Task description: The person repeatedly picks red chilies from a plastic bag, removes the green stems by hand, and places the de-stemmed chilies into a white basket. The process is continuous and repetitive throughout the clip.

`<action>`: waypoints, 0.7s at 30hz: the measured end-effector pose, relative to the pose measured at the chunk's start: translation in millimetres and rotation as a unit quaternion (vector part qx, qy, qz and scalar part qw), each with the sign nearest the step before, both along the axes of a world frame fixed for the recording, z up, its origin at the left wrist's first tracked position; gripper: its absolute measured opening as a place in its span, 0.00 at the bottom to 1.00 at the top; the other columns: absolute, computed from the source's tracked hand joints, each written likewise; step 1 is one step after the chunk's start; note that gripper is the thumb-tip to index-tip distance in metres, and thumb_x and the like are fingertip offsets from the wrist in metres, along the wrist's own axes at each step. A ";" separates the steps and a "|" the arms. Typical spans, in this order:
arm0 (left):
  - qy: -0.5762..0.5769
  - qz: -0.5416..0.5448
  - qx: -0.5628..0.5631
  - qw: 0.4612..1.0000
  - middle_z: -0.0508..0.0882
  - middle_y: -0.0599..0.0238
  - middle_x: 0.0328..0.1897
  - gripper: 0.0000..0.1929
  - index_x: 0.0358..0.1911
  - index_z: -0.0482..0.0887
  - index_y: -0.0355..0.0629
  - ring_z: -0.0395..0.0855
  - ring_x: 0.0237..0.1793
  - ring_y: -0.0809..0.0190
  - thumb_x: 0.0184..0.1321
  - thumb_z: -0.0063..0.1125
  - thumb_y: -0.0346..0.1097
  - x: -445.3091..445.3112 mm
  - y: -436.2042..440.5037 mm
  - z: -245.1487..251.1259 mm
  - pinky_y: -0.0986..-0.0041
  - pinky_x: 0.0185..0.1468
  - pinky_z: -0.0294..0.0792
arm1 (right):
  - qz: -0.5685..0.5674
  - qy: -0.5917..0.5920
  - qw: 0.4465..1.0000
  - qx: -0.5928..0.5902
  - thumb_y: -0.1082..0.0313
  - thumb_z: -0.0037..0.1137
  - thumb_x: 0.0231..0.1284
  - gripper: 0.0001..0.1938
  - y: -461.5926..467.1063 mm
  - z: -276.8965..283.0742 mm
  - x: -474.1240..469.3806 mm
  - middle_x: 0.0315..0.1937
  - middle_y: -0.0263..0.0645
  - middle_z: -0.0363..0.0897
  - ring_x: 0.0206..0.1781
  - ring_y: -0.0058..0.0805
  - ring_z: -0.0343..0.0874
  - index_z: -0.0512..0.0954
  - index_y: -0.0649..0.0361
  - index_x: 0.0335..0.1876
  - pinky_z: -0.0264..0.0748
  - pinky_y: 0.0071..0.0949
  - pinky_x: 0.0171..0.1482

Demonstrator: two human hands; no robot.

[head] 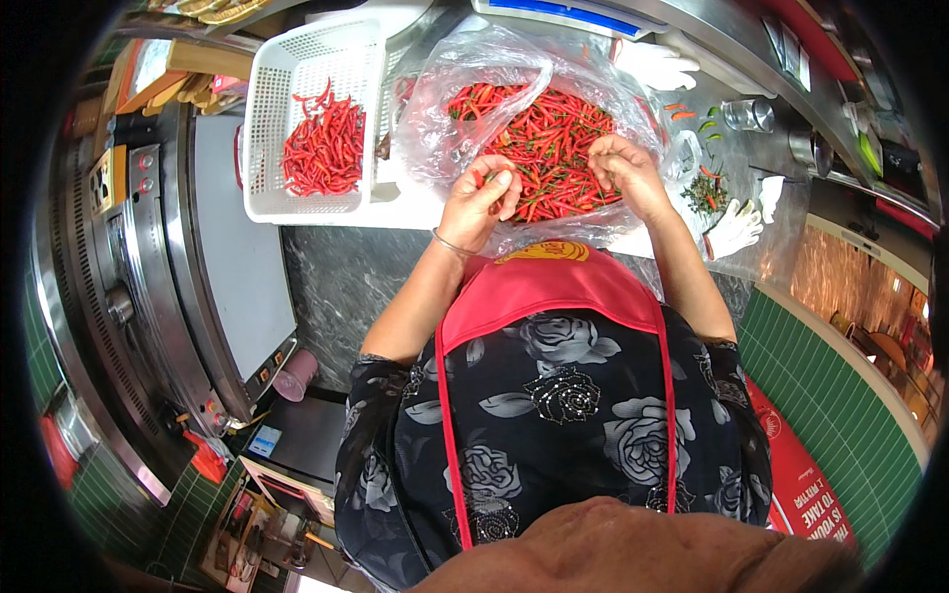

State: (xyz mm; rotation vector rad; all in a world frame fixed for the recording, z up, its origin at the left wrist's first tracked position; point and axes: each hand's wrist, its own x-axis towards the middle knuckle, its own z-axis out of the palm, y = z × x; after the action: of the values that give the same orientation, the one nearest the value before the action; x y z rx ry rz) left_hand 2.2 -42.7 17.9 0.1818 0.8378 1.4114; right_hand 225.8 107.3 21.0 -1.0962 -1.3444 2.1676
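A large clear plastic bag (482, 63) lies spread on the counter, full of red chili peppers (563, 126) with green stems. My left hand (485, 193), a bracelet on its wrist, is over the bag's left part with its fingers curled around a red chili. Above the right part of the chilies is my right hand (621, 167), its thumb and fingertips drawn together; whether something small is between them cannot be seen. Left of the bag stands a white perforated plastic basket (259, 141) with a heap of red chilies (326, 148) inside.
To the right lie a pile of green stems (703, 194), white gloves (734, 231), a few loose chilies (682, 115) and a clear glass (747, 115). Another white glove (656, 65) is behind the bag. A steel appliance with a grey top (241, 244) stands at the left.
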 end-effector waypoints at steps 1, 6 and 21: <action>0.006 0.021 -0.002 1.000 0.73 0.71 0.28 0.06 0.44 0.76 0.44 0.66 0.23 0.72 0.68 0.57 0.31 0.0 -0.4 -1.3 0.81 0.23 0.57 | 0.036 -0.043 0.995 0.080 0.72 0.57 0.64 0.04 -1.5 -7.2 -0.3 0.38 0.32 0.80 0.36 0.22 0.77 0.78 0.58 0.42 0.75 0.22 0.39; -0.058 0.014 -0.021 0.998 0.73 0.73 0.28 0.06 0.40 0.74 0.47 0.66 0.23 0.74 0.67 0.58 0.28 -3.9 -3.7 -9.6 0.82 0.23 0.55 | 0.226 -0.287 0.820 0.441 0.70 0.61 0.56 0.05 -17.5 -31.9 -14.1 0.35 0.38 0.79 0.38 0.37 0.82 0.80 0.55 0.37 0.77 0.37 0.40; 0.068 -0.027 -0.092 0.993 0.78 0.77 0.31 0.10 0.48 0.84 0.41 0.66 0.23 0.79 0.65 0.63 0.33 15.4 -1.8 -3.8 0.86 0.24 0.56 | 0.081 -0.110 0.974 0.180 0.70 0.66 0.60 0.06 -48.8 7.7 -50.9 0.30 0.31 0.82 0.34 0.16 0.77 0.83 0.64 0.33 0.74 0.21 0.38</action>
State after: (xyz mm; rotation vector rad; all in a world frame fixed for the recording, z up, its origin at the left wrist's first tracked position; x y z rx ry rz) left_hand 17.6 -44.5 14.1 0.1603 1.0623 1.2735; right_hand 174.9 58.5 28.7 -1.1352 -1.8956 1.8415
